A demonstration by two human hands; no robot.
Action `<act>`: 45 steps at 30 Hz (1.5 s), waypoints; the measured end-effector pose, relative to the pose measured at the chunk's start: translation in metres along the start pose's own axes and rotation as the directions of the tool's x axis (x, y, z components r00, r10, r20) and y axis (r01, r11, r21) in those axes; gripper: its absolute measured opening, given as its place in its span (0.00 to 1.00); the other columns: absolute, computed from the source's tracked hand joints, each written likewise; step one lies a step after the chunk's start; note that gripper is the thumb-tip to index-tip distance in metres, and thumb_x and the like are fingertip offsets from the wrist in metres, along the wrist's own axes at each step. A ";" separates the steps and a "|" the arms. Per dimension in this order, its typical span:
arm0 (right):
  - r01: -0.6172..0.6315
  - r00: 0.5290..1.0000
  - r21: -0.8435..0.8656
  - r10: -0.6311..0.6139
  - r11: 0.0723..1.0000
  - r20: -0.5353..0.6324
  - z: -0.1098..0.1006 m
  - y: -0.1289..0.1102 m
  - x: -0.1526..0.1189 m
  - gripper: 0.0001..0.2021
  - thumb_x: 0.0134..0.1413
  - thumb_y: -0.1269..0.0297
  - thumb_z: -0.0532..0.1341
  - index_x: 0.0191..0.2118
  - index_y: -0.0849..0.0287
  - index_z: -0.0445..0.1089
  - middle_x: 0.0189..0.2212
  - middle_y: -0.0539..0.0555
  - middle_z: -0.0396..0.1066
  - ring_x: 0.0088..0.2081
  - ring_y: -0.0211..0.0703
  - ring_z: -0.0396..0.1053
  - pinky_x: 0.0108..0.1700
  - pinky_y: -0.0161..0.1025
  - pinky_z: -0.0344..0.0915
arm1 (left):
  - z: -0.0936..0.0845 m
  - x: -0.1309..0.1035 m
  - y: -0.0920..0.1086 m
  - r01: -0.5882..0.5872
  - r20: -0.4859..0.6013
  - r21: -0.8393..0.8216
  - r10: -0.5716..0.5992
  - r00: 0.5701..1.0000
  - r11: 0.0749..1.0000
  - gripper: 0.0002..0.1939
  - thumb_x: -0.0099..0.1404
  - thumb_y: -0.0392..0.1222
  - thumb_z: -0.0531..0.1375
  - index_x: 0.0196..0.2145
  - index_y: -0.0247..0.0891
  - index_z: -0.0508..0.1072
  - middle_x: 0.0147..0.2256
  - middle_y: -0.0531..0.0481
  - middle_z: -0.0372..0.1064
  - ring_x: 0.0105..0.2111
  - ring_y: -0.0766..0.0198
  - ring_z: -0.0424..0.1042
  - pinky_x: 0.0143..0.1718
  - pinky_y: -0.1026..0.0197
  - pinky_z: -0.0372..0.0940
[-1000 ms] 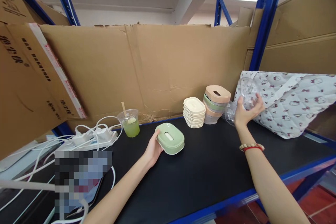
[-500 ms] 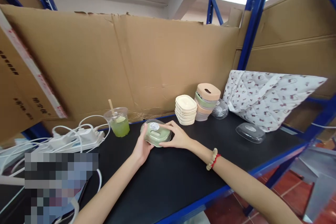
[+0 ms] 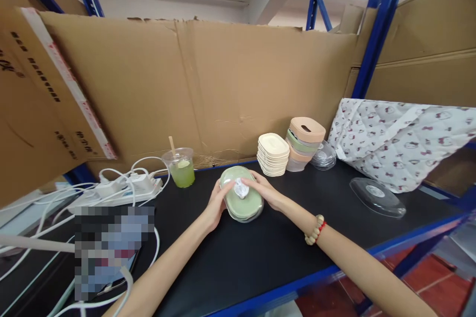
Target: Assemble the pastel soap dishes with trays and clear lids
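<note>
Your left hand (image 3: 214, 206), half curled, grips the near left side of a pale green container (image 3: 247, 205) above the black tabletop (image 3: 275, 257), thumb reaching across its top. Your right hand (image 3: 268, 192), beaded bracelet (image 3: 315, 230) at the wrist, bends partly closed over the far right edge, a digit pressing by a crumpled-looking white label (image 3: 241, 188). A clear plastic cover (image 3: 251, 218) sits over the green piece, its rim showing along the near edge; whatever lies inside cannot be told.

Just beyond your hands, a stack of cream lids (image 3: 273, 156) stands next to a taller pile of peach and green tubs (image 3: 307, 133) with translucent lower parts. Nested clear lids (image 3: 323, 157) lie beside that pile. Farther right, a single clear lid (image 3: 376, 197) with a round label rests flat before a white quilted bag (image 3: 405, 141). To your left, a clear cup (image 3: 179, 168) holds green drink, a slice and a tan straw, near a white power strip (image 3: 147, 192) crowded with plugs.
</note>
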State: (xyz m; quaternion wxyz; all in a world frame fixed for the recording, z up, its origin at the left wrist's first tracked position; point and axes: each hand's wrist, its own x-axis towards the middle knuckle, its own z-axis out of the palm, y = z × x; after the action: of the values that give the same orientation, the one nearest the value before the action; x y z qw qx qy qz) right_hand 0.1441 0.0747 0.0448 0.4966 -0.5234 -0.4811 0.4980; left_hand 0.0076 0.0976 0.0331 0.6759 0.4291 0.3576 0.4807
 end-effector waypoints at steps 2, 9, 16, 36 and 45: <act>0.002 1.000 0.060 -0.003 0.998 0.021 0.002 0.001 -0.001 0.35 0.37 0.56 0.67 0.54 0.59 0.59 0.49 0.53 0.65 0.42 0.31 0.67 0.41 0.26 0.65 | -0.001 0.000 -0.002 -0.079 -0.010 0.034 0.079 0.997 0.996 0.23 0.45 0.48 0.67 0.37 0.36 0.70 0.36 0.48 0.71 0.35 0.62 0.69 0.33 0.66 0.64; 0.189 0.982 0.100 -0.189 0.977 -0.012 0.007 0.001 -0.001 0.43 0.20 0.46 0.69 0.48 0.61 0.60 0.40 0.52 0.68 0.38 0.31 0.66 0.41 0.28 0.65 | -0.001 -0.004 0.002 -0.328 0.074 0.117 0.321 0.944 0.937 0.27 0.41 0.57 0.66 0.33 0.36 0.68 0.32 0.52 0.68 0.36 0.65 0.67 0.39 0.65 0.62; 0.175 0.984 0.098 -0.172 0.980 -0.042 0.010 -0.004 -0.005 0.45 0.19 0.38 0.66 0.46 0.62 0.61 0.39 0.53 0.68 0.37 0.31 0.66 0.41 0.29 0.65 | -0.001 -0.007 0.003 -0.364 0.069 0.167 0.358 0.931 0.916 0.28 0.44 0.58 0.64 0.37 0.36 0.65 0.36 0.50 0.68 0.38 0.64 0.67 0.41 0.64 0.62; 0.089 0.996 0.120 -0.086 0.989 -0.030 0.006 -0.002 -0.003 0.42 0.21 0.40 0.67 0.45 0.63 0.65 0.41 0.53 0.68 0.38 0.31 0.65 0.41 0.27 0.62 | -0.004 -0.004 -0.003 -0.336 0.083 0.165 0.327 0.942 0.927 0.26 0.47 0.55 0.62 0.40 0.37 0.64 0.41 0.47 0.67 0.46 0.58 0.66 0.49 0.59 0.60; 0.086 0.994 0.119 -0.077 0.989 -0.074 0.007 -0.004 -0.005 0.37 0.22 0.48 0.69 0.43 0.61 0.64 0.39 0.50 0.67 0.39 0.30 0.64 0.40 0.27 0.62 | -0.008 0.002 -0.007 -0.207 0.130 0.086 0.195 0.972 0.974 0.27 0.47 0.57 0.62 0.42 0.39 0.66 0.41 0.51 0.66 0.46 0.59 0.64 0.44 0.62 0.61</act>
State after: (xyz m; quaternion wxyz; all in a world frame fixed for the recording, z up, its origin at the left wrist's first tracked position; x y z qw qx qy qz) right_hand 0.1374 0.0704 0.0492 0.5641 -0.4890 -0.4532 0.4871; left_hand 0.0039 0.1001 0.0233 0.6219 0.5246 0.2940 0.5016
